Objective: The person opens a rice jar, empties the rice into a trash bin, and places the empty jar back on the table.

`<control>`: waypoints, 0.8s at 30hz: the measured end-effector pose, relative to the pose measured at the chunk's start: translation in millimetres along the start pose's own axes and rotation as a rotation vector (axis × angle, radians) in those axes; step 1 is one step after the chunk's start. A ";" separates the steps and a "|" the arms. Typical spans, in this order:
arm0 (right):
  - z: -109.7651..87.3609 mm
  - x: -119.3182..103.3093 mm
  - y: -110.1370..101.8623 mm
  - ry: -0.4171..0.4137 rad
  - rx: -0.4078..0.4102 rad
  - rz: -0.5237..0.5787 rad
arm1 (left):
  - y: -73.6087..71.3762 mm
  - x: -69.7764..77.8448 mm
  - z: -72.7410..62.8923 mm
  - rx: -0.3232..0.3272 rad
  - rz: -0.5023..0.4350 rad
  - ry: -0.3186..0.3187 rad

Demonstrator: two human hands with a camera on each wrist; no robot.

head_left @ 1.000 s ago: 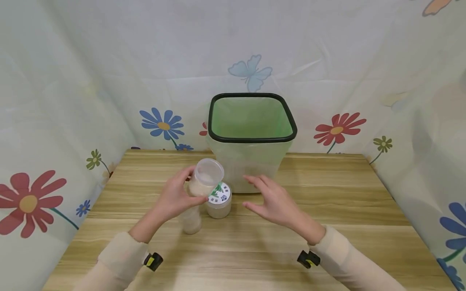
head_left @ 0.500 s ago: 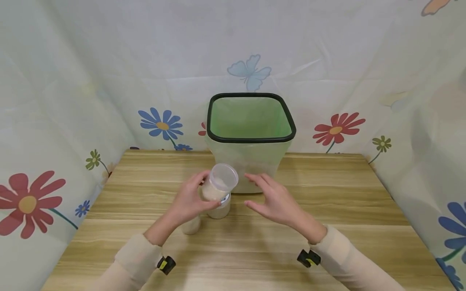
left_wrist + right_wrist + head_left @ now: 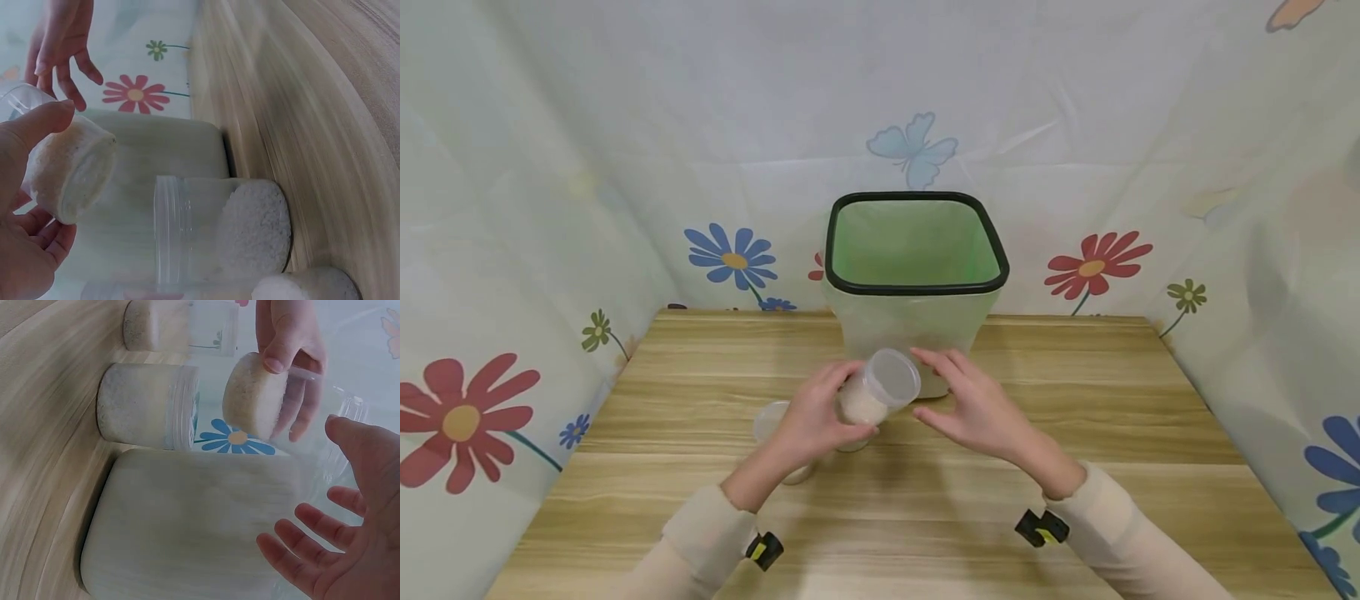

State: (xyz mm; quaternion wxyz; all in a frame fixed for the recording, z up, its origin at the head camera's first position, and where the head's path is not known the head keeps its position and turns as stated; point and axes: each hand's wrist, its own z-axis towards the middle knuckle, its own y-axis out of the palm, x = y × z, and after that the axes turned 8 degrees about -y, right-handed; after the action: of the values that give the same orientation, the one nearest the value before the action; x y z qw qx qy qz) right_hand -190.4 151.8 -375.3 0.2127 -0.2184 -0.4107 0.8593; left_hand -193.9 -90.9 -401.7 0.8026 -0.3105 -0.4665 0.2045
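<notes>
My left hand (image 3: 820,417) grips a clear plastic jar (image 3: 880,387), tilted to the right and lifted off the table. A pale, grainy layer (image 3: 250,397) fills its lower part. My right hand (image 3: 977,408) is spread beside the jar's rim, fingers apart and not curled round it; whether a fingertip touches cannot be told. Below the held jar stands a lidded jar (image 3: 234,228) with white grains, mostly hidden in the head view. A slimmer clear jar (image 3: 209,328), pale stuff at its base, stands left of it, partly behind my left hand.
A pale green bin (image 3: 917,325) with a black rim stands at the table's back, just beyond both hands. The wood-grain table (image 3: 1075,417) runs out to both sides. A flowered cloth (image 3: 737,167) hangs round the back and sides.
My left hand has carried the tilted jar rightward and slightly nearer, tipping it further toward my right hand. The right hand has shifted only slightly right.
</notes>
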 end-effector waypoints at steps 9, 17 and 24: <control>-3.9 0.3 -1.5 0.011 -0.006 0.026 | 11.2 5.3 0.8 -0.001 0.029 0.016; -4.4 -4.0 -1.3 0.031 -0.010 0.072 | 18.3 9.4 0.2 -0.003 0.081 -0.002; 0.1 -10.8 -1.4 0.098 0.010 0.085 | 23.9 9.5 3.4 0.008 0.136 0.020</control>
State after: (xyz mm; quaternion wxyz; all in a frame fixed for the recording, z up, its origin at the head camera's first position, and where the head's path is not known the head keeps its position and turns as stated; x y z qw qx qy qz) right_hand -181.4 146.7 -371.9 0.1969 -0.2765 -0.3857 0.8579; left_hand -193.2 -66.6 -411.0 0.7928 -0.3402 -0.4353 0.2573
